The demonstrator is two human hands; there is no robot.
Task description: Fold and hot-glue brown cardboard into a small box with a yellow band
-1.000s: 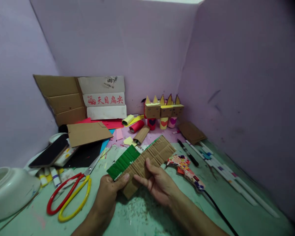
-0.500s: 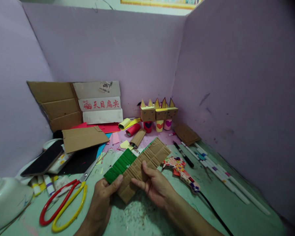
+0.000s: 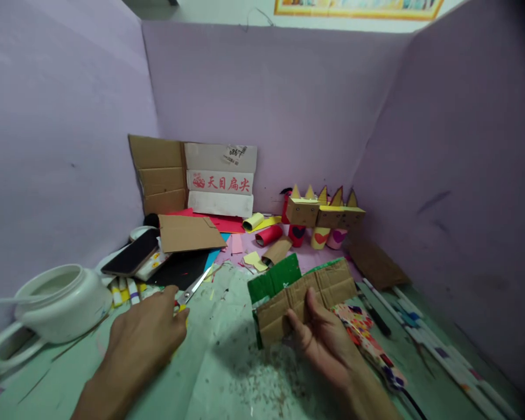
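My right hand (image 3: 326, 338) pinches a bent piece of cardboard (image 3: 306, 291), plain brown on the near side, with a green printed flap (image 3: 275, 280) behind it. The cardboard hangs tilted over the table. My left hand (image 3: 146, 326) lies over the handles of the scissors (image 3: 192, 290), its fingers curled round them. Only the blades and slips of red and yellow handle show past the hand. To the right of the cardboard, partly behind my right wrist, lies a flower-patterned glue gun (image 3: 363, 329) with a black cord.
At left stands a white handled pot (image 3: 63, 303). A phone (image 3: 131, 252) and a cardboard sheet (image 3: 188, 233) lie behind it. Box-headed cardboard figures (image 3: 319, 216) stand at the back, near rolled tubes (image 3: 269, 234). White-barrelled markers (image 3: 441, 353) line the right; purple walls enclose the table.
My left hand has let go of the cardboard and moved left onto the scissors' handles. My right hand keeps the cardboard, now turned flatter. The view has swung left.
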